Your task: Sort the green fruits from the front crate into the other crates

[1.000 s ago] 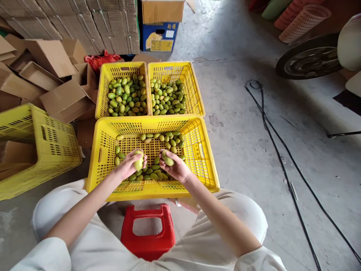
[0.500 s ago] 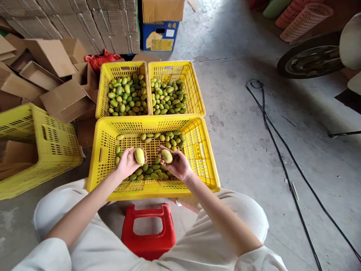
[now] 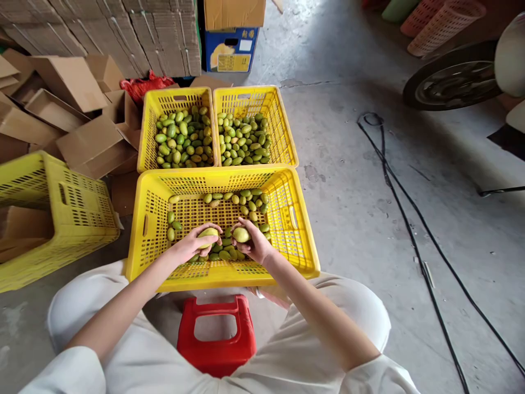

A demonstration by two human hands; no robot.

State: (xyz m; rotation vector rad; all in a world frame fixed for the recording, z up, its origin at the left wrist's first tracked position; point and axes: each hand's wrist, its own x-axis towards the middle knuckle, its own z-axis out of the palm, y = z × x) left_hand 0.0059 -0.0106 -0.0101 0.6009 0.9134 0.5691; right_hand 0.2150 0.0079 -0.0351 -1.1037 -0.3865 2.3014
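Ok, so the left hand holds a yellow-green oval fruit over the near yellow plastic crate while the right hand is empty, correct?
Not quite: the right hand isn't empty. The head view shows it holding a yellow-green oval fruit too, while the left hand holds its own over the near yellow plastic crate.
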